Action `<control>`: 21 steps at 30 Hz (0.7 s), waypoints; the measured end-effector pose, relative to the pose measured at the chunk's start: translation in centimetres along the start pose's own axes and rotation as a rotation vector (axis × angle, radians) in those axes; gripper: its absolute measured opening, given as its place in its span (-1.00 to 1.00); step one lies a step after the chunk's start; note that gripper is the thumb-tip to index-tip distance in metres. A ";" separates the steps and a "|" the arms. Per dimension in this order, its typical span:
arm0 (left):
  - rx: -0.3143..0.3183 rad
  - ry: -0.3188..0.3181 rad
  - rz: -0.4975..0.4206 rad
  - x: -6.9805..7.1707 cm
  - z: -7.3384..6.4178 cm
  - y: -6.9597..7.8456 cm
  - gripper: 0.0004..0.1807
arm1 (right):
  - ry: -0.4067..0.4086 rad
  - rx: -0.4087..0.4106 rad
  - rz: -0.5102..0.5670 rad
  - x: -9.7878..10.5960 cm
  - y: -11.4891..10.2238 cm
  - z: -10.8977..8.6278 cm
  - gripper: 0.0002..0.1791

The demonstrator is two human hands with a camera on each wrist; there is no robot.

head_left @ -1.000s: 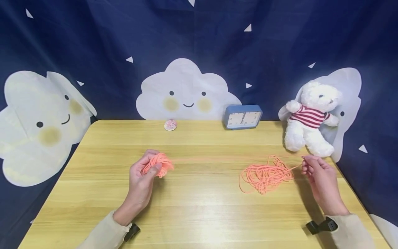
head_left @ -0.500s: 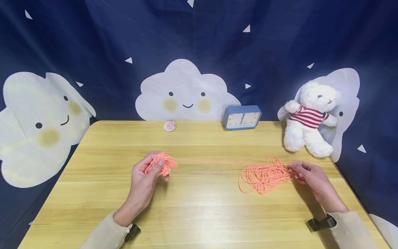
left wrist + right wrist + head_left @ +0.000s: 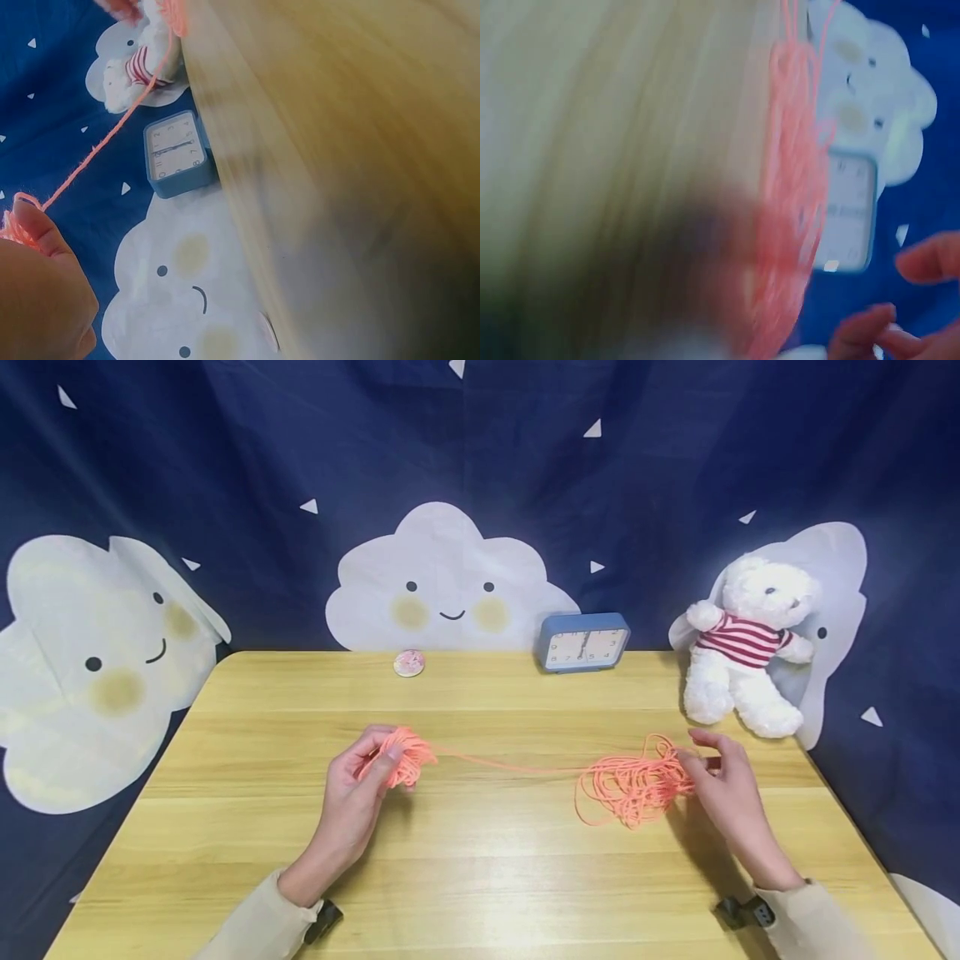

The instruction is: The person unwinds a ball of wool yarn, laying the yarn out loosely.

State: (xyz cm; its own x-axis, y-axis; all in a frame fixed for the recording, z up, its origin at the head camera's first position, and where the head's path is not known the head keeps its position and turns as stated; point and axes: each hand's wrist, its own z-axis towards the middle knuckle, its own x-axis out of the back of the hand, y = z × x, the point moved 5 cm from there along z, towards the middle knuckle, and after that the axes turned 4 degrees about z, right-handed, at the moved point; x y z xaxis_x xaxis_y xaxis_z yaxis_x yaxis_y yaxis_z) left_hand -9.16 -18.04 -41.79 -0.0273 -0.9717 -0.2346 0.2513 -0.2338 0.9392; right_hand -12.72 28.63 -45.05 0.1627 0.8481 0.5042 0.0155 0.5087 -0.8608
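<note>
Yarn: soft, tangle-prone

Left hand (image 3: 356, 797) grips the yarn bundle (image 3: 405, 758); right hand (image 3: 723, 785), parted, adjoins the loose pile (image 3: 637, 785) toward the table's (image 3: 480, 877) right edge. Judged light, limp; best held mid-bundle.

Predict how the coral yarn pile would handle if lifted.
Likely floppy: the yarn pile lies in slack loops. It may tangle: these overlap. Lifting might tug the yarn bundle in the left hand, since a strand runs between them.
</note>
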 end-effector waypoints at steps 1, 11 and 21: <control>0.001 -0.005 -0.002 0.0 0.0 0.0 -0.79 | 0.030 0.016 0.038 -0.5 -0.8 -0.2 -0.51; 0.019 -0.006 0.030 -0.5 -0.1 -0.2 -0.79 | -0.330 0.024 0.430 -10.1 -6.5 -1.3 -0.63; -0.016 -0.027 0.098 -0.9 -0.2 -0.3 -0.87 | -0.643 0.063 0.532 -16.4 -9.1 -2.2 -0.42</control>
State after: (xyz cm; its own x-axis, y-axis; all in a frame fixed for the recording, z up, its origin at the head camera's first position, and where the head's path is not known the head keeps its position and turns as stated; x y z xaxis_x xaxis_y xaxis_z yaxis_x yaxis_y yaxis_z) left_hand -9.03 -17.08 -41.87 -0.0274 -0.9904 -0.1351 0.2694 -0.1375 0.9532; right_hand -13.33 9.81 -45.65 -0.4618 0.8869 -0.0100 0.0371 0.0081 -0.9993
